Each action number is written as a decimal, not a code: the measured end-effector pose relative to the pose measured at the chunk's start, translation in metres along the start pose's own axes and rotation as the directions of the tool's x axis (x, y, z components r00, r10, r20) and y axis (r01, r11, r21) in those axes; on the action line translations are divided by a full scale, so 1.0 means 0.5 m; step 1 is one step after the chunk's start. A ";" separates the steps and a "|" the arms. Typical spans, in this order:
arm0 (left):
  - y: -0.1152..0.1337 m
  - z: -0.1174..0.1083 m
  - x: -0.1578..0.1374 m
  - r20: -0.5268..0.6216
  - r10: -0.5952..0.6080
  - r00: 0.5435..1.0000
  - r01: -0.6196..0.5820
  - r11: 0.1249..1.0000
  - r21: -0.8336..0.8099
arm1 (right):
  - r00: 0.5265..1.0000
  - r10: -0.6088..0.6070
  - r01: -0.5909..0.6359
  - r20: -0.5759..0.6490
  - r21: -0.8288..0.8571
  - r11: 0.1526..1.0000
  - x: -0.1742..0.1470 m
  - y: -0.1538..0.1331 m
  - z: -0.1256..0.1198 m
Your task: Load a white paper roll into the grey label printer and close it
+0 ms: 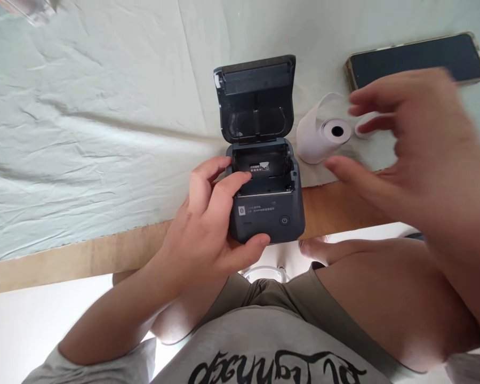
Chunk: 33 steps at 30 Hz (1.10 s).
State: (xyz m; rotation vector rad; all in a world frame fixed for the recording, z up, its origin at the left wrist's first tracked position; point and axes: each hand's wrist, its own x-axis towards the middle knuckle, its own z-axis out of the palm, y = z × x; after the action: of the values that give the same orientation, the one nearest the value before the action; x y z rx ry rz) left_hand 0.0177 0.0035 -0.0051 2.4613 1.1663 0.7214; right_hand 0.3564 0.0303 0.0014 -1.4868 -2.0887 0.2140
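Observation:
A dark blue-grey label printer (pixel 266 216) sits at the table's front edge with its lid (pixel 258 101) swung up and its paper bay exposed. My left hand (pixel 206 224) grips its left side, fingers reaching into the bay and thumb along the front. To the right stands a roll of white paper (pixel 310 143) with a dark core and a loose curling end. Just beside that roll is my right hand (pixel 416 141), slightly blurred, its thumb and fingers spread with nothing between them. Another white piece (pixel 363 127) is partly hidden behind its fingers.
A smartphone (pixel 408 58) in a clear case lies at the back right. Pale green cloth (pixel 104 85) covers the table, leaving a wooden strip (pixel 116 248) bare along the front edge. In the top left corner, a transparent object (pixel 38 12) is cut off by the frame.

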 end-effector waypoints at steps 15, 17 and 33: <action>0.004 0.000 -0.014 0.040 -0.011 0.999 0.012 1.000 -0.024 | 0.971 -0.092 0.069 0.219 0.108 0.992 0.029 -0.025 0.043; 0.005 0.000 -0.013 0.042 0.000 0.999 0.002 1.000 -0.025 | 0.979 -0.063 0.045 0.192 0.096 0.994 0.030 -0.026 0.042; 0.002 -0.018 -0.011 0.113 0.041 0.993 -0.036 0.998 -0.042 | 0.986 -0.060 0.044 0.158 0.105 0.994 0.010 -0.009 0.037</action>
State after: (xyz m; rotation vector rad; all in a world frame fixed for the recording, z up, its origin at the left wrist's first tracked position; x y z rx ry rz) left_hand 0.0103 -0.0008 0.0009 2.4628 1.0555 0.6007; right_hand 0.3421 0.0366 -0.0102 -1.3938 -2.2050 0.4262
